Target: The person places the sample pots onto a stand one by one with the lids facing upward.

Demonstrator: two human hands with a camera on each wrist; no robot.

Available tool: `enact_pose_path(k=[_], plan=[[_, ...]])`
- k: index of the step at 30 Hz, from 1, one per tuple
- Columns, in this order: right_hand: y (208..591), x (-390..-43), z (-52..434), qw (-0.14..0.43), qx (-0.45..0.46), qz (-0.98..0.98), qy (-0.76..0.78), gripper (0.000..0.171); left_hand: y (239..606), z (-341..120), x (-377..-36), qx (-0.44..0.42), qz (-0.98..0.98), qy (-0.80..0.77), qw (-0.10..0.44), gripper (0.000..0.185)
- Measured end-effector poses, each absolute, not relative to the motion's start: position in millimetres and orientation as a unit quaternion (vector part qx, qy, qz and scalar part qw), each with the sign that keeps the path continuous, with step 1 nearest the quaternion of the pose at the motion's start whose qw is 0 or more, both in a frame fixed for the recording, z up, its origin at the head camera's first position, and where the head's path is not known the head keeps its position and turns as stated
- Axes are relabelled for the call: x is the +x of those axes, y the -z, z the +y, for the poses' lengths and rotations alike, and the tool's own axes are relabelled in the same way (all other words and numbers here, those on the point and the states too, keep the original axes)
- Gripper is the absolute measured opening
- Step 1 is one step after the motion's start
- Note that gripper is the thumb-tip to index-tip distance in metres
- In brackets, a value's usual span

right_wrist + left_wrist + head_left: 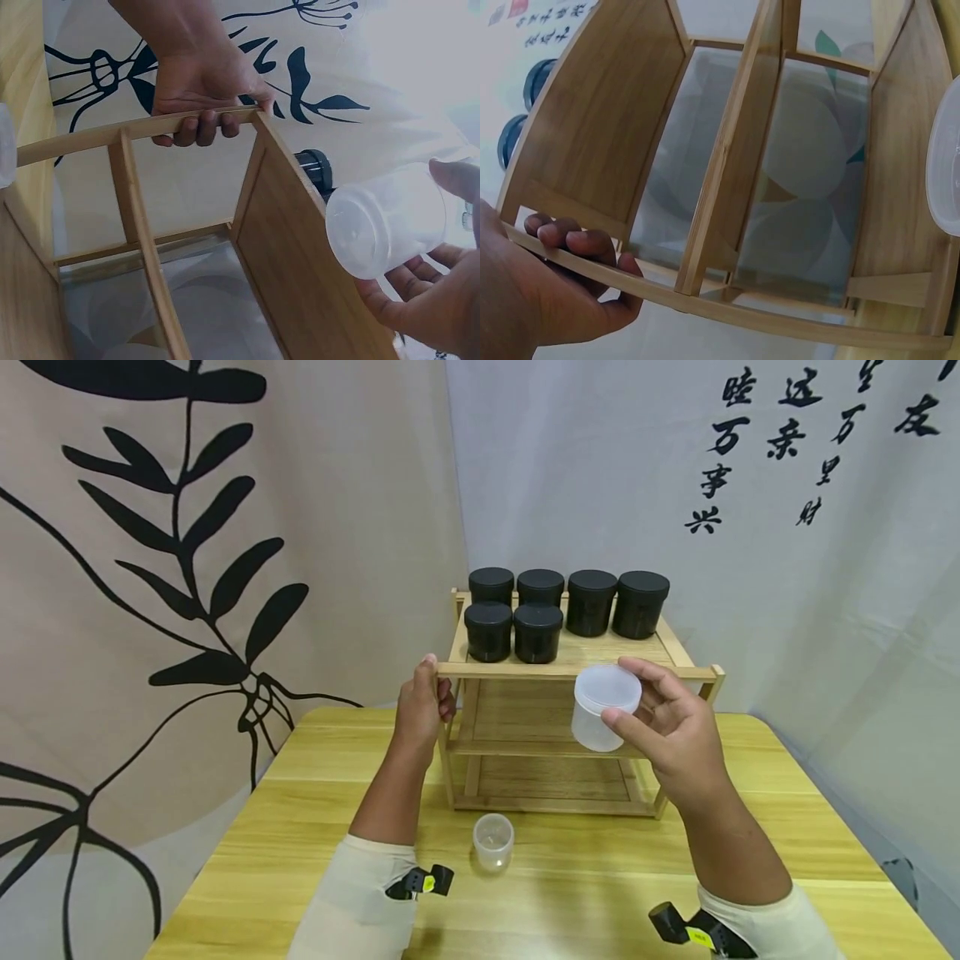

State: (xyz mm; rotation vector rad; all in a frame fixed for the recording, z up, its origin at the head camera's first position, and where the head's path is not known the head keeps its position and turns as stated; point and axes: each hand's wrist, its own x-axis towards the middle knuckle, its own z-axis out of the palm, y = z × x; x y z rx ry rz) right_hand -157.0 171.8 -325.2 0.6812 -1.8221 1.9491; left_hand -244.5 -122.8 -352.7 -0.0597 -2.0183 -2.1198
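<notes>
A three-tier wooden rack (570,670) stands on the table. My left hand (422,706) grips its left upright near the top front corner; in the left wrist view the fingers (577,238) curl round the wooden side post. My right hand (675,735) holds a translucent white lidded jar (606,706) between thumb and fingers, in front of the rack's top edge. The right wrist view shows the jar's base (360,232) facing the camera. Several black lidded jars (537,633) stand on the top shelf, grouped at the left and back.
A small clear cup (493,842) stands on the wooden table (585,893) in front of the rack. The rack's middle shelf (525,714) and bottom shelf (551,779) show bare boards. A printed cloth (360,527) hangs behind the table.
</notes>
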Motion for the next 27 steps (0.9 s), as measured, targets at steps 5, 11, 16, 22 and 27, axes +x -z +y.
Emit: enact_pose_path(k=[5, 11, 16, 22, 27], plan=[[316, -156, 172, 0.213, 0.229, -0.647, -0.696, 0.054, 352, -122, -245, -0.021, -0.689, 0.716, 0.107, 0.052], [303, -157, 171, 0.226, 0.208, -0.657, -0.688, 0.053, 352, -123, -244, -0.023, -0.701, 0.704, 0.109, 0.053], [291, -163, 168, 0.228, 0.197, -0.664, -0.684, 0.054, 352, -124, -244, -0.027, -0.702, 0.704, 0.108, 0.053], [277, -174, 165, 0.217, 0.168, -0.683, -0.677, 0.058, 352, -123, -244, -0.023, -0.700, 0.705, 0.109, 0.053], [269, -184, 164, 0.225, 0.150, -0.688, -0.673, 0.062, 351, -122, -242, -0.021, -0.702, 0.704, 0.108, 0.053]])
